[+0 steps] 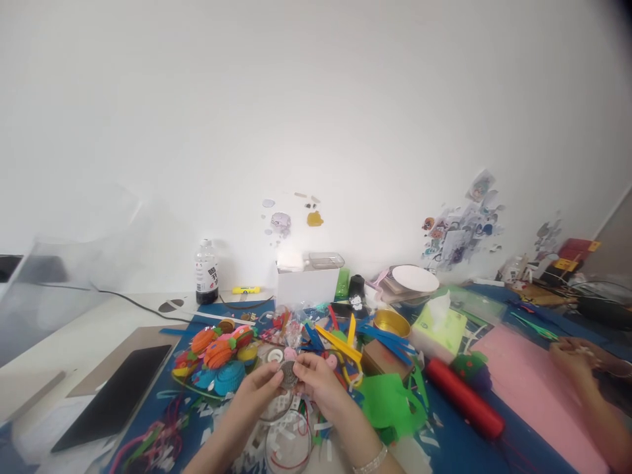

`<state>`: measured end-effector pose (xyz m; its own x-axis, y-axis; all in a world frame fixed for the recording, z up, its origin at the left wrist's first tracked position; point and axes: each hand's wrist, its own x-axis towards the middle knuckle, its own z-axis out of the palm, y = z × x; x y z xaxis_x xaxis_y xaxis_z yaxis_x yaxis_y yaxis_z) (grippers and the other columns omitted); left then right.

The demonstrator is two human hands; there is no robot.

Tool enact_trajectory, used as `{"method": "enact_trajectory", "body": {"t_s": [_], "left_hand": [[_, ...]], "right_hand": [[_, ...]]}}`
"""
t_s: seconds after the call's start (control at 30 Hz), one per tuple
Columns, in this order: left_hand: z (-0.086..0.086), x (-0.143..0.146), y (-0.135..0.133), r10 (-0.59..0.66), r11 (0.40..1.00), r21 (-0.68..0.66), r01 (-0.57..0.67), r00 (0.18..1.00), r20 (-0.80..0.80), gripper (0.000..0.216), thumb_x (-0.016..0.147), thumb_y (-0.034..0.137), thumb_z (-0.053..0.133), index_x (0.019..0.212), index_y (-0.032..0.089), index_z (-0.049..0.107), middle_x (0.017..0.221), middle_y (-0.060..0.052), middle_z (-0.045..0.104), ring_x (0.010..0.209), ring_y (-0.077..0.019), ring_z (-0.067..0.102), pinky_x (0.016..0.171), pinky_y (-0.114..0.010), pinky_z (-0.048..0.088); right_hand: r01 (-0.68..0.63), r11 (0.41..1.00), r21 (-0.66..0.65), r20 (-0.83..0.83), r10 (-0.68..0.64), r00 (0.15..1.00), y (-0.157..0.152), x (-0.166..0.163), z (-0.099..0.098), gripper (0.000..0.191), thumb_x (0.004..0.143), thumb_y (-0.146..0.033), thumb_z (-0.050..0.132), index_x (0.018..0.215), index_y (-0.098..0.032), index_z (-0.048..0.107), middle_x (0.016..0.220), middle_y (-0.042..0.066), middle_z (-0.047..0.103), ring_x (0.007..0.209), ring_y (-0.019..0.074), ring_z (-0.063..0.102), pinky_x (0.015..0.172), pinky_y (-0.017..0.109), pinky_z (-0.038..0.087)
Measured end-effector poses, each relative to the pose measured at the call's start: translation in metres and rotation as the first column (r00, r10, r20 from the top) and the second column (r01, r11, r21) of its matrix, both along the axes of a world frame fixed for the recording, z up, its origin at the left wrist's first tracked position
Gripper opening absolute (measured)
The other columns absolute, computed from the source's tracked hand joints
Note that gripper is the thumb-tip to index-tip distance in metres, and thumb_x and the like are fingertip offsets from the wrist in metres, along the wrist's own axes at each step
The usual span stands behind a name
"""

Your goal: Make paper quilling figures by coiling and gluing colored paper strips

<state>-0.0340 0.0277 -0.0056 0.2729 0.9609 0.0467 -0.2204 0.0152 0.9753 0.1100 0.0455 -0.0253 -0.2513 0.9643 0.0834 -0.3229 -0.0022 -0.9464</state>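
Observation:
A small, dark grey round disc [289, 373] with a textured face is pinched between my two hands. My left hand [261, 385] grips its left edge with thumb and fingers, and my right hand [318, 378] grips the right edge. What the disc is made of is too small to tell. Below the hands lie clear round plastic containers [289, 444] with red cord and white scraps. A white ring [274, 355] and a pink ball-like piece [290, 354] are just behind the fingers. To the left sits a heap of orange and blue craft pieces [220, 355].
Green felt [390, 401], yellow strips [340, 342], a brown box [385, 361] and a gold tin [392, 322] crowd the right. Beyond are a tissue pack [439, 326], a red roll [464, 398] and pink sheet [533, 388]. Another person's hand [573, 355] works far right. A bottle [206, 273] stands behind.

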Motion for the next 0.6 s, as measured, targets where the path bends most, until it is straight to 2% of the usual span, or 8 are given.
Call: {"method": "enact_trajectory", "body": {"t_s": [0.17, 0.27, 0.47, 0.53, 0.6], "left_hand": [[-0.0004, -0.0019, -0.0008, -0.090, 0.996, 0.011, 0.090, 0.994, 0.068, 0.026, 0.073, 0.037, 0.060, 0.087, 0.015, 0.067, 0.081, -0.006, 0.065, 0.082, -0.0191, 0.059, 0.080, -0.033, 0.044], [-0.0020, -0.0017, 0.0006, -0.093, 0.996, 0.006, 0.092, 0.994, 0.065, 0.029, 0.073, 0.039, 0.060, 0.086, 0.014, 0.067, 0.082, -0.007, 0.066, 0.083, -0.0204, 0.059, 0.080, -0.034, 0.044], [-0.0027, -0.0023, 0.0045, 0.088, 0.996, 0.040, -0.084, 0.990, -0.111, 0.028, 0.062, 0.043, 0.068, 0.072, 0.016, 0.065, 0.074, -0.002, 0.067, 0.078, -0.0208, 0.061, 0.076, -0.032, 0.048], [-0.0017, -0.0033, 0.0059, 0.156, 0.987, 0.074, -0.145, 0.969, -0.190, 0.031, 0.059, 0.045, 0.068, 0.072, 0.017, 0.065, 0.075, -0.002, 0.068, 0.080, -0.0225, 0.062, 0.075, -0.032, 0.049], [-0.0022, -0.0043, 0.0080, 0.213, 0.974, 0.124, -0.187, 0.943, -0.254, 0.034, 0.058, 0.048, 0.067, 0.074, 0.017, 0.066, 0.076, -0.003, 0.069, 0.082, -0.0248, 0.063, 0.074, -0.032, 0.050]], "right_hand": [[-0.067, 0.997, -0.048, -0.115, 0.061, 0.991, -0.0053, 0.0008, 0.0053, 0.037, 0.060, -0.045, 0.074, 0.068, -0.015, 0.054, 0.066, -0.001, 0.056, 0.059, 0.0104, 0.054, 0.062, 0.027, 0.047], [-0.075, 0.995, -0.064, -0.148, 0.065, 0.987, -0.0062, -0.0008, 0.0076, 0.038, 0.057, -0.044, 0.075, 0.066, -0.015, 0.053, 0.064, -0.001, 0.055, 0.057, 0.0098, 0.053, 0.059, 0.026, 0.046], [-0.003, 0.998, -0.059, -0.093, -0.003, 0.996, -0.0054, -0.0033, 0.0100, 0.039, 0.055, -0.045, 0.075, 0.061, -0.017, 0.049, 0.058, -0.006, 0.047, 0.049, 0.0065, 0.044, 0.050, 0.020, 0.040], [0.038, 0.999, -0.001, -0.018, -0.038, 0.999, -0.0050, -0.0035, 0.0098, 0.036, 0.055, -0.044, 0.075, 0.065, -0.017, 0.052, 0.060, -0.005, 0.049, 0.051, 0.0074, 0.045, 0.051, 0.020, 0.039], [0.102, 0.988, 0.118, 0.097, -0.113, 0.989, -0.0044, -0.0041, 0.0089, 0.030, 0.058, -0.038, 0.073, 0.070, -0.017, 0.055, 0.064, -0.004, 0.052, 0.055, 0.0092, 0.048, 0.054, 0.021, 0.040]]}}
